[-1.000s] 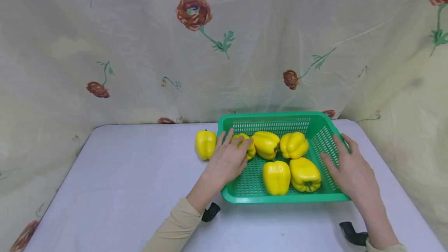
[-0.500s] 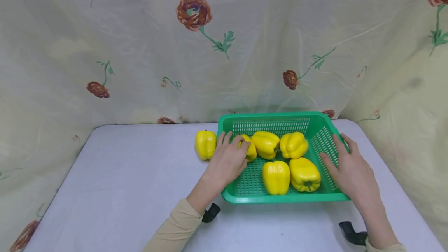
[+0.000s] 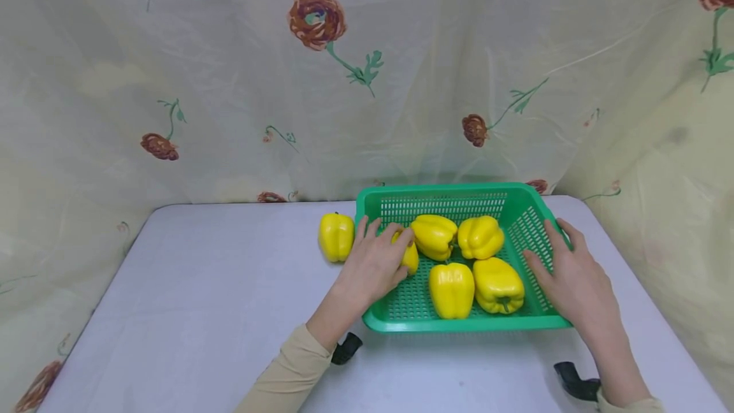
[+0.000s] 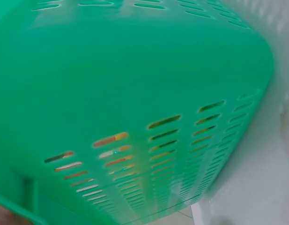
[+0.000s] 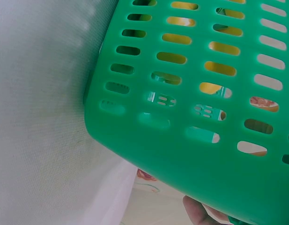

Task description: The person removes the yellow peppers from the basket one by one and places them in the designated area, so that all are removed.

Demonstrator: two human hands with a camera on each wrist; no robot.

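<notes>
A green plastic basket (image 3: 459, 324) stands on the table with several yellow bell peppers inside, among them one in the front row (image 3: 452, 290). My left hand (image 3: 373, 266) reaches over the basket's left rim. Its thumb and fingers are round the leftmost bell pepper (image 3: 410, 259), which they partly cover. On the right side, my right hand (image 3: 582, 282) holds the basket's rim, thumb inside the wall. The left wrist view is filled by the basket's slotted outer wall (image 4: 111, 89). Only a fingertip (image 5: 196, 209) of the right hand shows in the right wrist view, by the rim.
Another yellow bell pepper (image 3: 336, 237) lies on the white table (image 3: 218, 298), just outside the basket's left wall. A flower-patterned curtain (image 3: 241, 69) hangs behind the table and along both sides. Black wrist-camera mounts (image 3: 576, 382) stick out beside the wrists.
The leftmost pepper in the basket has turned and shifted slightly toward the front under my left hand's fingers. My right hand and the basket have stayed in place.
</notes>
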